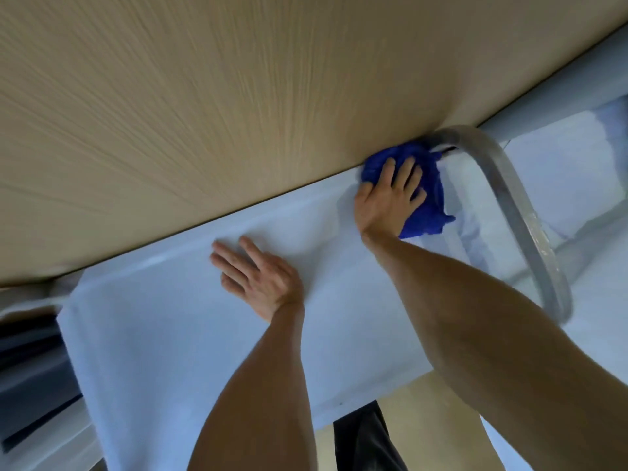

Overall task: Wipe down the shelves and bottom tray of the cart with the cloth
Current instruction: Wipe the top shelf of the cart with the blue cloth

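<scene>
While the beige wall [210, 96] fills the whole upper part of my view, I take the white top shelf [176, 334] of the cart as the surface in hand, its long axis running from lower left to upper right along the foot of that wall. At the shelf's right end the grey tubular handle [523, 219] arches up and over, and beyond it lie folded white linens [557, 164], blurred. The far right corner, where wall, shelf and handle meet, is where the blue cloth [428, 198] sits bunched. My right hand [387, 195] presses down on it with fingers spread and fairly straight, flat on top of the fabric, not curled round it. My left hand [258, 277] lies palm down on the bare shelf, fingers straight and together, holding nothing; I judge it is only bracing the cart. So the cloth is already at the right extreme, tight against the wall edge, and nearly all the unwiped-looking run of shelf lies leftward from it, toward the left hand. I judge the coming stroke must travel down that long axis, and the left hand sits squarely in that path, so it would need to lift or shift. No lower shelf or bottom tray shows from here.
</scene>
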A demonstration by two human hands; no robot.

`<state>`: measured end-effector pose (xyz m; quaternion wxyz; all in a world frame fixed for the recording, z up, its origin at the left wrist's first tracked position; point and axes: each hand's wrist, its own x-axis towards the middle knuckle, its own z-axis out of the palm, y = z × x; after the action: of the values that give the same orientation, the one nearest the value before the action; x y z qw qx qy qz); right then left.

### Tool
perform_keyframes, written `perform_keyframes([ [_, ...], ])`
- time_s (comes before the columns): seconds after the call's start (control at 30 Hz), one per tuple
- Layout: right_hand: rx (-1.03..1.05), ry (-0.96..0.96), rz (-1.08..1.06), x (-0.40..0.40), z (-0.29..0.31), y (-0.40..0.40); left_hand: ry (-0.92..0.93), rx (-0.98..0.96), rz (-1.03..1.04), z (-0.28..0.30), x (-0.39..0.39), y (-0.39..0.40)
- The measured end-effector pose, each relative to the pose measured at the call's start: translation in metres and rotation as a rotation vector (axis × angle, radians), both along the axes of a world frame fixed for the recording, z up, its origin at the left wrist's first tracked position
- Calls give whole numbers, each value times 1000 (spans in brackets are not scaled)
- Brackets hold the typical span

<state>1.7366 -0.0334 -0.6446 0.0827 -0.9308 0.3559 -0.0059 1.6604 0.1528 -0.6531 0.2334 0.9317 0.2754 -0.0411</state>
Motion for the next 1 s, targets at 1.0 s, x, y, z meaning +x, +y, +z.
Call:
perform_keyframes([
  [1.0,-12,-15,124,-77,0,-25,109,178,21,16,-34,139],
])
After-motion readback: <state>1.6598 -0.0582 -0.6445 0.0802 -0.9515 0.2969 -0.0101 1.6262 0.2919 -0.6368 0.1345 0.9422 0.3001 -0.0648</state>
